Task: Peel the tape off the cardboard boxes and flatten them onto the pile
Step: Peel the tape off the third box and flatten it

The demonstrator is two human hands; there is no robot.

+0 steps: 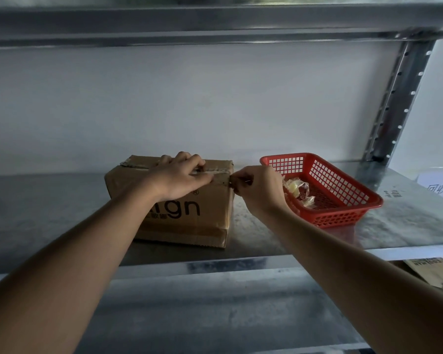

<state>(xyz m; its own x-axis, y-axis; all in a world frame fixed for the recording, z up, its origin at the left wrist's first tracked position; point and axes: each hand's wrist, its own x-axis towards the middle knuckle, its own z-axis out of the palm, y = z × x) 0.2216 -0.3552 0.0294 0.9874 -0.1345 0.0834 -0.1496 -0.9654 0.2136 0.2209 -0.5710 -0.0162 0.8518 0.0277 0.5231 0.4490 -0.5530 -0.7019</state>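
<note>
A closed brown cardboard box point(187, 208) with black printed lettering is sitting just left of the frame's centre on a grey metal shelf point(49, 200), its top seam covered by a strip of clear glossy tape point(136, 166). The left hand point(182, 178) is reaching in from the lower left on a long outstretched forearm, lying palm-down over the box's top front edge with fingers curled and pressing on the taped seam. The right hand point(258, 190) is coming in from the lower right, wrist bent, its thumb and fingers drawn together in a pinch at the box's upper right corner, where the tape end is; what exactly lies between the fingertips is too small to tell. Just right of that hand, a red plastic lattice basket point(343, 198) is resting on the same shelf, holding a few crumpled clear wrappers point(298, 189). A perforated metal upright point(399, 98) is rising at the upper right, and a white paper sign point(440, 186) is showing at the right edge.
</note>
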